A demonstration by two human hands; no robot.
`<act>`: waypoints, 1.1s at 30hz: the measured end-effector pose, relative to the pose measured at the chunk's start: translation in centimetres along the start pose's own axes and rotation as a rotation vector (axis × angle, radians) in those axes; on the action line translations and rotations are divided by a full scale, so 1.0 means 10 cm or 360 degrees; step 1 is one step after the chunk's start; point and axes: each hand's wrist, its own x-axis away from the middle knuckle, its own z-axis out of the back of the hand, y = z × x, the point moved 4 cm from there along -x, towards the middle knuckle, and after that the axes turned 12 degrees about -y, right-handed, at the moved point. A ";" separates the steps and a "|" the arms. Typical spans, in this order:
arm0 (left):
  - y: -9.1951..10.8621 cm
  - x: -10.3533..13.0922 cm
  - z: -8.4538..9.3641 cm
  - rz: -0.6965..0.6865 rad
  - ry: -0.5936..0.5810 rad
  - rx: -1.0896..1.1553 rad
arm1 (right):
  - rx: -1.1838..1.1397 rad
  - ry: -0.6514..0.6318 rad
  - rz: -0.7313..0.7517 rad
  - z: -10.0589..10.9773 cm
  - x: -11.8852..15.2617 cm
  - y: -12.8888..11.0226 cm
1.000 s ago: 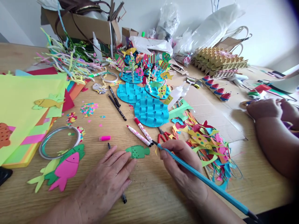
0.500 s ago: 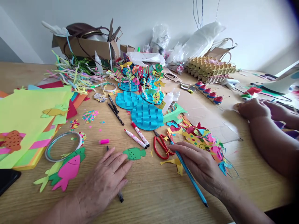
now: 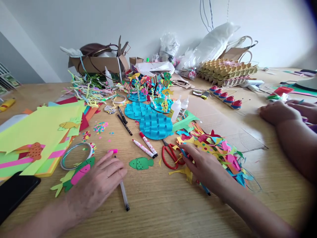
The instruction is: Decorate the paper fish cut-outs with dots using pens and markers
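Observation:
My left hand (image 3: 100, 178) lies over the table at the lower left, fingers extended, with its fingertips at a small pink cap (image 3: 113, 151). A clear pen with a black tip (image 3: 123, 195) lies partly under its fingers. My right hand (image 3: 204, 165) is at the edge of the paper scraps, its fingers on a blue pen (image 3: 206, 190) that it mostly covers. Red-handled scissors (image 3: 168, 158) lie just left of its fingertips. Between my hands rests a green dotted paper fish (image 3: 141, 163), with two pink-patterned markers (image 3: 148, 145) behind it.
Coloured paper sheets (image 3: 49, 125), a tape roll (image 3: 76, 155) and a black phone (image 3: 18, 191) are at left. Blue scaled discs (image 3: 155, 125) and glue bottles (image 3: 176, 109) stand mid-table. Paper scraps (image 3: 225, 155) lie right. Another person's arms (image 3: 284, 122) rest at far right.
My left hand has moved left and up to the pink cap, away from the green fish, exposing more of the clear pen. My right hand has shifted over the blue pen, which is now mostly hidden.

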 end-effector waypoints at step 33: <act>0.45 -0.24 0.43 -0.0538 -0.0111 -0.0207 | -0.0333 -0.0160 0.0641 0.07 0.13 -1.06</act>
